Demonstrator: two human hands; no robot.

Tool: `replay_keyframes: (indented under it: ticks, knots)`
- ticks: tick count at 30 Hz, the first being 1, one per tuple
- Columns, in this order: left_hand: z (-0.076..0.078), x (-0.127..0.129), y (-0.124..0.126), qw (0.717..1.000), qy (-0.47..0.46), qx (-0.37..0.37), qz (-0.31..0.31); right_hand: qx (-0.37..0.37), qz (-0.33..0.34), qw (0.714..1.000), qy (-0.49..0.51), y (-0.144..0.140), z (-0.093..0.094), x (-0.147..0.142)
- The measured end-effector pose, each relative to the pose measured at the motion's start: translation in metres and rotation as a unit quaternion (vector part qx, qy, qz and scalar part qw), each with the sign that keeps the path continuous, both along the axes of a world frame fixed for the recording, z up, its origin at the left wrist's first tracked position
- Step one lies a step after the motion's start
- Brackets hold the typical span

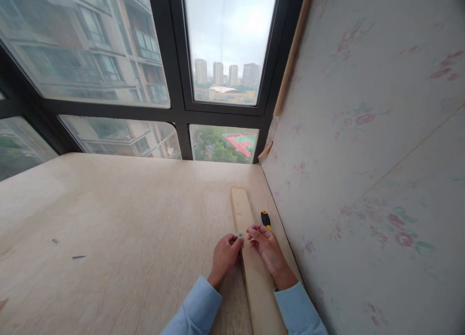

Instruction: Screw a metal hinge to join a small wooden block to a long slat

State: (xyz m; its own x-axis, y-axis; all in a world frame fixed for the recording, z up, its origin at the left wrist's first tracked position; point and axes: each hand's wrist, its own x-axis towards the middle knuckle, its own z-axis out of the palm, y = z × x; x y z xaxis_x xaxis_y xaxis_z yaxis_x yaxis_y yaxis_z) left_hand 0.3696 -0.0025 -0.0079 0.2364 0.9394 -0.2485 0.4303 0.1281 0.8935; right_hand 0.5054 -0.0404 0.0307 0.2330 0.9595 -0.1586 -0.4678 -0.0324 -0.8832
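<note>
The left hand (227, 255) pinches a small metal fitting (239, 235) in its grip at the left edge of the board (240, 204), near the right edge of the ledge (145, 214), and the right hand (268, 250) pinches what looks like a screw (253, 227), which a loose fingertip hold could drop

A board (258, 281) lies near the right edge of the surface (145, 214), its far end short of the far right corner; between board and right edge, a tool handle (266, 219); well left, two metal pieces (79, 257).
</note>
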Motion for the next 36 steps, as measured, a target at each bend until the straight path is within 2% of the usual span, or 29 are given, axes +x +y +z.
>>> replay_keyframes:
  ticks: [6,14,18,24,30,36]
  knots:
    - [-0.001,0.001,0.008,1.000,-0.027,-0.013,0.009,0.013,-0.039,0.988,-0.147,0.000,-0.002,0.008]
    - [0.008,0.000,0.009,0.988,-0.115,-0.102,0.006,-0.034,-0.049,0.965,-0.255,-0.001,-0.005,0.005]
    - [0.010,0.000,0.007,0.985,-0.132,-0.107,0.014,-0.022,-0.022,0.942,-0.335,-0.003,-0.009,0.002]
    - [0.011,-0.001,0.006,0.982,-0.148,-0.112,0.016,0.071,-0.018,0.880,-0.468,-0.003,-0.014,0.004]
    - [0.013,-0.001,0.005,0.985,-0.132,-0.111,0.018,0.087,0.029,0.854,-0.512,-0.004,-0.009,0.003]
    - [0.014,-0.001,0.005,0.987,-0.121,-0.105,0.019,0.085,0.046,0.850,-0.518,-0.005,-0.011,0.004]
